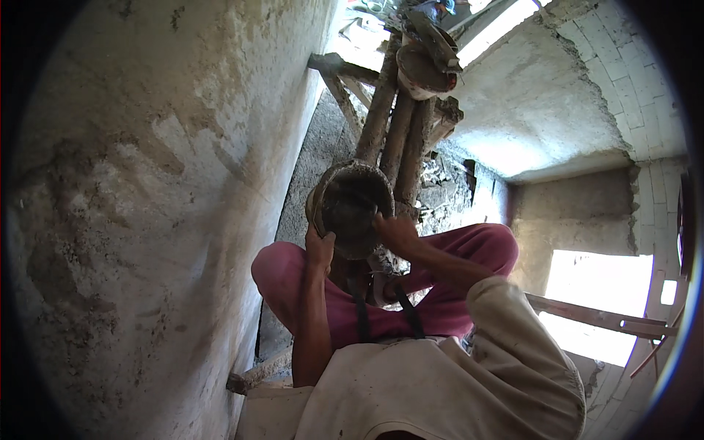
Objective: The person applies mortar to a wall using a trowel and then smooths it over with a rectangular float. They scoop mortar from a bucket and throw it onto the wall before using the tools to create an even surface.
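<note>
A mud-crusted dark bucket (343, 209) sits between my knees on rough wooden poles (379, 117), tilted so I see into it. My left hand (319, 246) grips its left side near the lower rim. My right hand (397, 235) is at the right side of the bucket, fingers closed and reaching past the rim; what it holds inside is too dark to make out. The bucket's inside is dark and grey-smeared, its contents unclear.
A second bucket (423, 72) with a board (433, 40) on it sits farther along the poles. A stained plaster wall (147, 220) runs close on my left. A wooden crossbar (345, 70) meets that wall. A bright opening (594, 286) with a board across it lies to my right.
</note>
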Tool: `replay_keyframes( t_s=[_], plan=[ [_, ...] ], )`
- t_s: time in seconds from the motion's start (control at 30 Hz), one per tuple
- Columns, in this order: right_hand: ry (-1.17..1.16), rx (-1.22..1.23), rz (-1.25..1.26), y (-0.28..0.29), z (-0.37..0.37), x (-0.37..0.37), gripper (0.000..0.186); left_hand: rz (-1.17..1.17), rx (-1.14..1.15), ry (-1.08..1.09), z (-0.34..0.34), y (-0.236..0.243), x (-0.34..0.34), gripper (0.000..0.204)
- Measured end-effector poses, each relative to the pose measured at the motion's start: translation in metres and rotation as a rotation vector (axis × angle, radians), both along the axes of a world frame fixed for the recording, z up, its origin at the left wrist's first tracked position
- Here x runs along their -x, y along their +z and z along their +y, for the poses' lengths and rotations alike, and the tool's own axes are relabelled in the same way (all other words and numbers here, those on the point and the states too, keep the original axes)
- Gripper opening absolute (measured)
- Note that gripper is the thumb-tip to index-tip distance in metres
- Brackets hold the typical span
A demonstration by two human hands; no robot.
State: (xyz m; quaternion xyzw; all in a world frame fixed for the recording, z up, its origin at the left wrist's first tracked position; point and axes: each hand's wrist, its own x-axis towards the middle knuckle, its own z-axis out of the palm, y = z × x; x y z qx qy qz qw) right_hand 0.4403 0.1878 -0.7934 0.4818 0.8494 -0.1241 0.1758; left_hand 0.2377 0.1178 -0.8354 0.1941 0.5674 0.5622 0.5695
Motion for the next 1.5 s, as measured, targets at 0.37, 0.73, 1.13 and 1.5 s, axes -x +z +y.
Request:
replay_keyframes(
  t_s=[0.37, 0.73, 1.13, 1.5],
  plan=[
    [0.215, -0.198, -0.034, 0.058, 0.027, 0.041, 0.022, 0.067, 0.002, -0.031, -0.009, -0.016, 0.005, 0.065],
    [0.287, 0.111, -0.039, 0.038, -0.025, 0.012, 0.028, 0.089, 0.031, -0.037, -0.005, 0.001, 0.007, 0.068],
    [0.348, -0.194, 0.053, 0.013, -0.03, 0.042, 0.039, 0.162, -0.045, -0.021, -0.011, -0.033, 0.011, 0.067],
    [0.403, -0.36, -0.149, 0.071, 0.059, 0.017, 0.026, 0.126, 0.024, -0.063, -0.007, -0.006, -0.004, 0.065]
  ],
)
